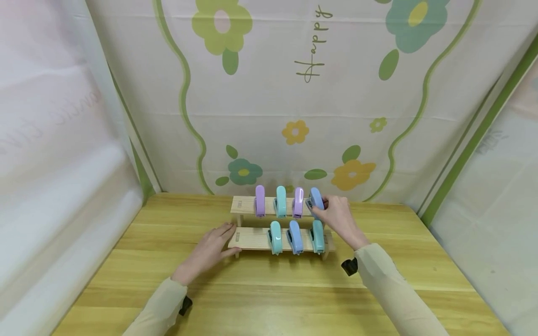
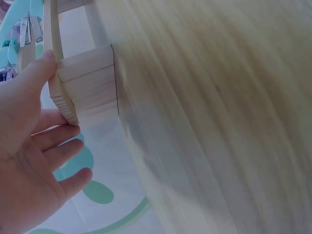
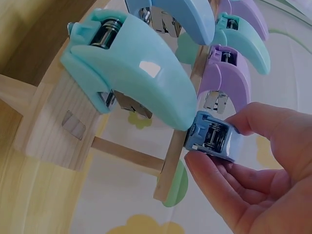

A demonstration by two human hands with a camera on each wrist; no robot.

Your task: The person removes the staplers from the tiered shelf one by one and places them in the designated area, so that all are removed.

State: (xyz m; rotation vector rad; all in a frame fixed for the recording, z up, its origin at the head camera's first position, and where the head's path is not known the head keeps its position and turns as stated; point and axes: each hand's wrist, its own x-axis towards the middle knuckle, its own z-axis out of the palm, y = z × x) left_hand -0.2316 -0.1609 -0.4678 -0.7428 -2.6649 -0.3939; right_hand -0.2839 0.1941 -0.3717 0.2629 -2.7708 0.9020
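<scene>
Left hand [image 1: 212, 247], fingers extended, touches the left end of the lower wooden shelf [image 1: 254, 239]; toward its right end, two turquoise staplers [image 1: 275, 238] flank a blue stapler [image 1: 296, 237]. Right hand [image 1: 339, 218] pinches another blue stapler [image 1: 316, 198] at the right end of the upper wooden shelf [image 1: 245, 205].

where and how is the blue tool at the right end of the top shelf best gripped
Probably across the sides of its slim body, coming from the right: the blue tool ends its row, with a purple tool close on its left. The right hand pinches it from that side.
</scene>
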